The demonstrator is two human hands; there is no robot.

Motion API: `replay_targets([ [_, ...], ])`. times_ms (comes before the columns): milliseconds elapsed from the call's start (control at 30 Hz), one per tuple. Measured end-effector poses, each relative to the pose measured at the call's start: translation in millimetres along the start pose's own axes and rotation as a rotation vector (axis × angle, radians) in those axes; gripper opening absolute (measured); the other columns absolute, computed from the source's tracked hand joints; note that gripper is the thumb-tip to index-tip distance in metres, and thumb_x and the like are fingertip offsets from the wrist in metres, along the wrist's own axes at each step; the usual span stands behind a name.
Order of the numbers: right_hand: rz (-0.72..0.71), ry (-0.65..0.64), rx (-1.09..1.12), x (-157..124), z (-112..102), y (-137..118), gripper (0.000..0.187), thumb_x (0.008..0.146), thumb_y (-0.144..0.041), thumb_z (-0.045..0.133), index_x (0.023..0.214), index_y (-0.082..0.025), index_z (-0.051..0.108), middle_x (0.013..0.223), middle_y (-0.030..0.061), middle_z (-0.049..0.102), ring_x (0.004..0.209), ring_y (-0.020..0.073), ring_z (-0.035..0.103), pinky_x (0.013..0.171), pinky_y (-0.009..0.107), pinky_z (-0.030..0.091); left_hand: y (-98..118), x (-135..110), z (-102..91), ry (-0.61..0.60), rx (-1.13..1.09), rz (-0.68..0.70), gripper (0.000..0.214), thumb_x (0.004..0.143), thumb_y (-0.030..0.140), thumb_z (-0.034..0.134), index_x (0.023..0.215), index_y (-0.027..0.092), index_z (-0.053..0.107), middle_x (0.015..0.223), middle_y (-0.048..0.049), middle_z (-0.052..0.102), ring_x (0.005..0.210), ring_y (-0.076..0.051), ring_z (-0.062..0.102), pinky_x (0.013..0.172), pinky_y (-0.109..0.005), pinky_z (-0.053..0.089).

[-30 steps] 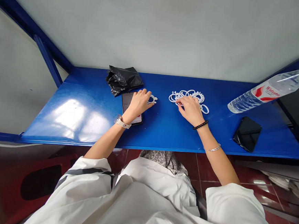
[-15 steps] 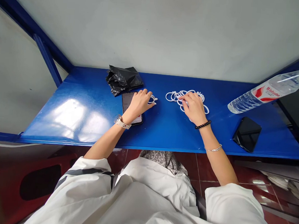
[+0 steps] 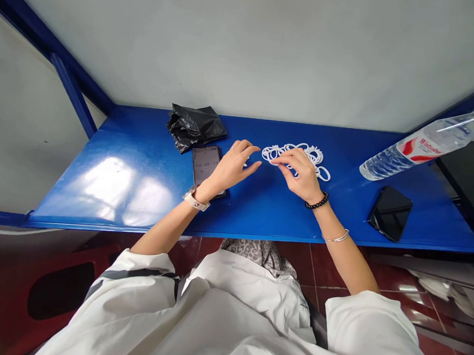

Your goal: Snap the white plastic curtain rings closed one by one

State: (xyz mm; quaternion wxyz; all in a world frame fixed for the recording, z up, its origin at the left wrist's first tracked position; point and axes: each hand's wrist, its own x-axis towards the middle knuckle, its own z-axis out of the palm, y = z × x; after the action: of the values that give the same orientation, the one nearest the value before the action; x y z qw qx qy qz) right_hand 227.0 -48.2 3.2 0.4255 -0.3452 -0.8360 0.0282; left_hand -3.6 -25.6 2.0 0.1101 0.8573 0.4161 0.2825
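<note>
We face a glossy blue table (image 3: 254, 214) across the middle of the frame, our white shirt (image 3: 230, 308) filling the bottom. Toward the right side a dark phone (image 3: 390, 213) lies flat; left of centre is a lit phone (image 3: 206, 161) showing timer digits, its lower part hidden by our left wrist. Farther back, a water bottle (image 3: 429, 139) with a red-and-white label stands at the right, and a crumpled black bag (image 3: 197, 128) lies upper left of centre, just beyond the lit phone. Behind everything rises a pale grey wall (image 3: 239, 46).

Our left hand (image 3: 236, 164) is spread, thumb and fingers apart, with a small white piece (image 3: 245, 165) mostly hidden behind it. Our right hand (image 3: 300, 174) pinches the edge of a white ring (image 3: 266, 157) between thumb and forefinger. The other white rings (image 3: 316, 154) lie in a loose, overlapping heap right of centre, thin, some knobbly, partly covered by that hand.
</note>
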Motion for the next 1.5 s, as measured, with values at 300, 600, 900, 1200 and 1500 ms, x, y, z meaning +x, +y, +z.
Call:
replay_targets([
  [300,0.038,0.079,0.225,2,-1,-11,0.014,0.100,-0.026,0.060,0.099,-0.026,0.074,0.097,0.0061,0.073,0.092,0.0241,0.069,0.082,0.042,0.057,9,-1,-0.1,0.002,-0.597,-0.082,0.045,0.097,0.055,0.060,0.119,0.017,0.068,0.112,-0.0092,0.073,0.102,-0.020,0.069,0.081,-0.027,0.058],
  [600,0.037,0.070,0.265,3,-1,-14,0.011,0.098,-0.022,0.062,0.098,-0.026,0.073,0.095,0.0048,0.075,0.092,0.0232,0.070,0.082,0.041,0.058,14,1,-6.7,0.114,-0.640,-0.115,0.048,0.092,0.064,0.063,0.097,0.017,0.071,0.096,-0.0068,0.075,0.090,-0.017,0.070,0.075,-0.027,0.055],
  [900,0.059,0.041,0.234,2,-2,-13,0.011,0.096,-0.027,0.063,0.101,-0.025,0.072,0.098,0.0058,0.073,0.093,0.0251,0.068,0.083,0.044,0.056,16,1,-5.3,0.120,-0.555,0.017,0.045,0.096,0.060,0.058,0.088,0.017,0.069,0.086,-0.0054,0.073,0.080,-0.015,0.066,0.069,-0.025,0.052],
  [1200,0.155,-0.148,0.237,0,1,-8,0.029,0.092,-0.043,0.069,0.115,-0.025,0.066,0.113,0.0092,0.070,0.104,0.0277,0.067,0.084,0.043,0.058,16,-1,0.0,0.094,-0.466,0.170,0.041,0.100,0.054,0.056,0.086,0.018,0.069,0.083,-0.0049,0.072,0.077,-0.015,0.065,0.070,-0.027,0.050],
  [1500,0.197,-0.200,0.241,-3,5,-9,0.033,0.090,-0.039,0.072,0.119,-0.025,0.064,0.105,0.0062,0.072,0.092,0.0243,0.070,0.086,0.042,0.059,14,-1,-0.4,0.060,-0.421,0.145,0.039,0.101,0.051,0.054,0.084,0.019,0.068,0.083,-0.0055,0.072,0.080,-0.017,0.064,0.070,-0.029,0.048],
])
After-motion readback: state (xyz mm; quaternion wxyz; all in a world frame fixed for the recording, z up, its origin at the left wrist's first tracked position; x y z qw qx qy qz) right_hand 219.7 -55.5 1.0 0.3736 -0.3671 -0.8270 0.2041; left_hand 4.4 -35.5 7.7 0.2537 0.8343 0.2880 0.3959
